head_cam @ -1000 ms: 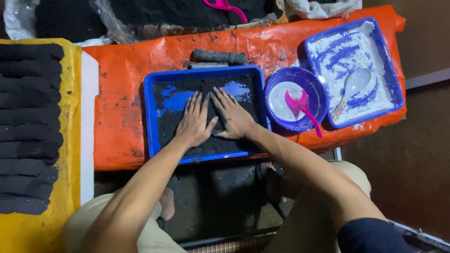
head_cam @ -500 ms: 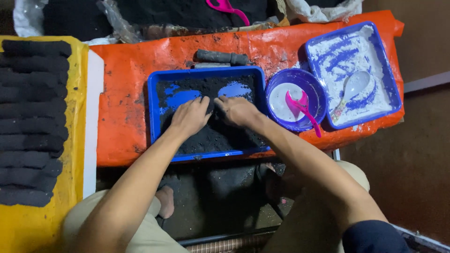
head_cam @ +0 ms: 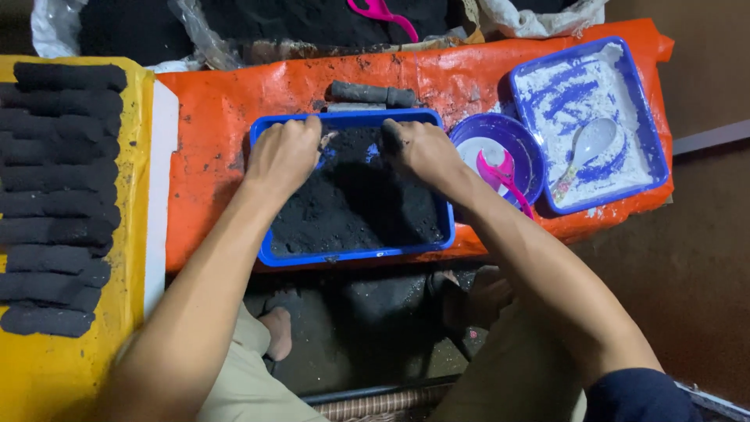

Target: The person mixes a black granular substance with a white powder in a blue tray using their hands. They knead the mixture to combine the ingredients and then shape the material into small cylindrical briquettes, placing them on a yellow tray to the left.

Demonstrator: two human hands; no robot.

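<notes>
Black paste (head_cam: 351,207) fills the blue tray (head_cam: 355,254) on the orange-covered table (head_cam: 211,156); left hand (head_cam: 283,155) and right hand (head_cam: 419,148) curl clenched into its far edge, gathering it. Beyond lies one shaped black stick (head_cam: 371,94).

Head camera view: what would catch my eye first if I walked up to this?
Two bare hands, the left hand and right hand, dig into black powder in a blue tray on an orange sheet. At far left, dark rolled sticks lie stacked on a yellow sheet. At right, a white spoon rests in a powder-dusted blue tray.
</notes>
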